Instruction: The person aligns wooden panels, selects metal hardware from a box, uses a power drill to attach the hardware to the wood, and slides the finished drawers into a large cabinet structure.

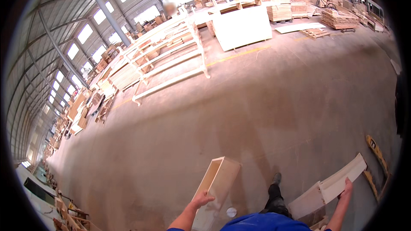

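Two long, narrow wooden boxes like drawers hang at my sides. My left hand is closed over the edge of an open-topped wooden drawer box, thumb lying across its side panel. Lower right, my right hand grips the edge of a second wooden drawer box, which slants up toward the right. The fingers of that hand are partly hidden behind the wood. My leg and dark shoe show between the two boxes, below them my blue top.
Yellow metal forks lie on the floor at right, beside the second box. A pale wooden rack frame and a large white panel stand ahead. Stacked boards sit farther right. Wood pieces are lower left.
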`<state>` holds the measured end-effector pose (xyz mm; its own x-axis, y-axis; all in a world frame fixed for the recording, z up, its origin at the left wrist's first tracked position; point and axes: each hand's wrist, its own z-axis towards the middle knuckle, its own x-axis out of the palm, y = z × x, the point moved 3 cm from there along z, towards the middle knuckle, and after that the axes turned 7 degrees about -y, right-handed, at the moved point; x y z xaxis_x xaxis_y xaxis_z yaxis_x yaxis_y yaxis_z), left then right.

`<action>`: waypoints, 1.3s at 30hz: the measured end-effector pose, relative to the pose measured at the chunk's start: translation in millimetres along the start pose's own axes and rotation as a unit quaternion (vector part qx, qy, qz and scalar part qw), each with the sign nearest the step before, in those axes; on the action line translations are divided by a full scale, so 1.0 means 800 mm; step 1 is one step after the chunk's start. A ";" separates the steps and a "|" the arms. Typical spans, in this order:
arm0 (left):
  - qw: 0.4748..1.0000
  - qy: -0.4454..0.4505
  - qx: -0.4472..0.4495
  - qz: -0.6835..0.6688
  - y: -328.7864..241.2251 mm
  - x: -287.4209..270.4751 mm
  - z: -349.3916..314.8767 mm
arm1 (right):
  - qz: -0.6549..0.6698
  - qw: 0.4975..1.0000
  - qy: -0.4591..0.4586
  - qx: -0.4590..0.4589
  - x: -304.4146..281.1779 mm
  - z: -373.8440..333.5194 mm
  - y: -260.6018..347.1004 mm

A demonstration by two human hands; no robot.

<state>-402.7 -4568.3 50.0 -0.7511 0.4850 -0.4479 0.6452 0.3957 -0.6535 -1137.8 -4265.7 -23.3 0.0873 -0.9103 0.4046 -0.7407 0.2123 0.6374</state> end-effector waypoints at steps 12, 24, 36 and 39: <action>0.978 0.136 -0.057 -0.144 -0.275 -0.005 0.335 | -0.095 0.994 -0.043 -0.016 0.272 0.299 0.086; 0.989 0.126 -0.021 -0.074 -0.597 -0.067 0.759 | -0.290 0.948 -0.116 0.063 0.596 0.504 0.066; 0.967 -0.032 0.098 0.233 -0.958 -0.141 1.131 | -0.465 0.885 -0.026 -0.012 0.918 0.769 0.045; 0.937 -0.088 0.178 0.289 -1.062 -0.157 1.213 | -0.635 0.758 0.094 -0.117 1.040 0.841 0.055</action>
<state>-992.6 -5722.3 69.4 -0.3227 0.3895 -0.8626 0.8874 -0.1925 -0.4189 -1545.6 -5252.9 -99.6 0.7400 -0.3714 -0.5608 0.1572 -0.7151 0.6811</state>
